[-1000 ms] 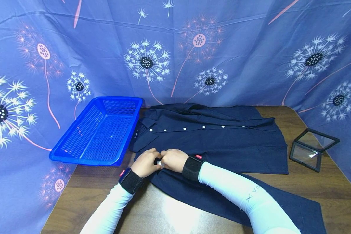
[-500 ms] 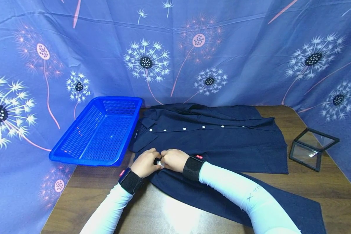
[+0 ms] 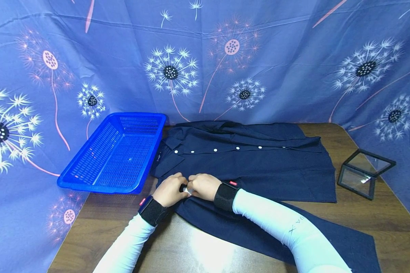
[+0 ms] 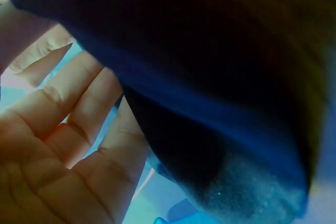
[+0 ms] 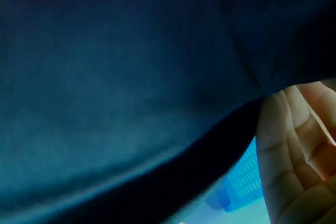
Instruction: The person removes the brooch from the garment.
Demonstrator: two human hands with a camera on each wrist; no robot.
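A dark navy shirt point(image 3: 259, 170) with a row of white buttons point(image 3: 237, 148) lies spread on the table, its collar point(image 3: 172, 163) toward the left. At the near shoulder, my left hand point(image 3: 170, 190) pinches the cloth. My right hand point(image 3: 205, 187) grips the fabric close beside it, the two thumbs nearly meeting. Between them shows a small white piece point(image 3: 188, 190), whose kind I cannot tell. In the left wrist view, fingers point(image 4: 73, 98) reach to the edge of dark cloth point(image 4: 220, 98). The right wrist view likewise has fingertips point(image 5: 275, 108) at the hanging fabric point(image 5: 115, 87).
A blue perforated plastic basket point(image 3: 141, 185) stands left of the shirt's collar. On the right of the wooden table point(image 3: 99, 220) sits a black-framed, folding clear case point(image 3: 358, 182). One shirt sleeve point(image 3: 341, 235) stretches toward the near right. Behind hangs a blue dandelion-print curtain point(image 3: 280, 64).
Both hands stay at the shoulder of the shirt with barely any shift. A little more of the white piece shows between the thumbs. The rest stands as before.
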